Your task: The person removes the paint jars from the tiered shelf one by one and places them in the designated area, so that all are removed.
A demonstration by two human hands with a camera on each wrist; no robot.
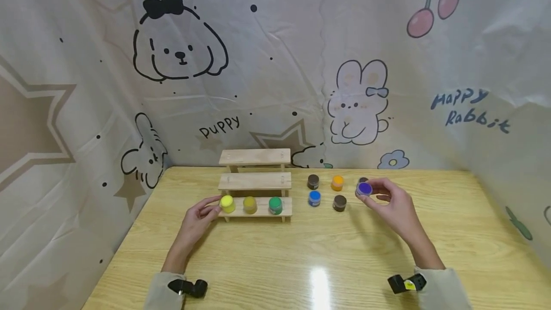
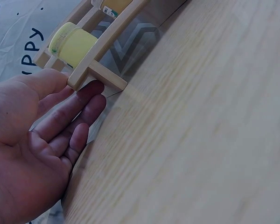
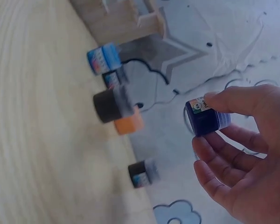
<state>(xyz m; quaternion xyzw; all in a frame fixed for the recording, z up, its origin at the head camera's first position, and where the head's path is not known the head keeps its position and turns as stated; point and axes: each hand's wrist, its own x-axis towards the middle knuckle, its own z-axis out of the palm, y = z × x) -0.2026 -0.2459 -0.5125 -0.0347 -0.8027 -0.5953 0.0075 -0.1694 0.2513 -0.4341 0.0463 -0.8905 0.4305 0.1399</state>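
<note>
My right hand point(image 1: 398, 209) pinches a small purple paint jar point(image 1: 364, 189) between thumb and fingers, raised off the table in the right wrist view. My left hand point(image 1: 199, 221) holds the left end of the lowest step of a three-tier wooden stand point(image 1: 255, 181), with thumb and fingers at the board's end. On that step sit a bright yellow jar point(image 1: 227, 204) beside the left fingertips, a dark yellow jar point(image 1: 249, 204) in the middle and a green jar point(image 1: 275, 205) at the right.
Right of the stand are a blue jar point(image 1: 314, 198), an orange jar point(image 1: 337, 183) and dark jars point(image 1: 313, 182), one partly hidden behind the purple jar. A printed cloth point(image 1: 275, 85) hangs behind the wooden table point(image 1: 258, 262). The stand's upper two steps hold no jars.
</note>
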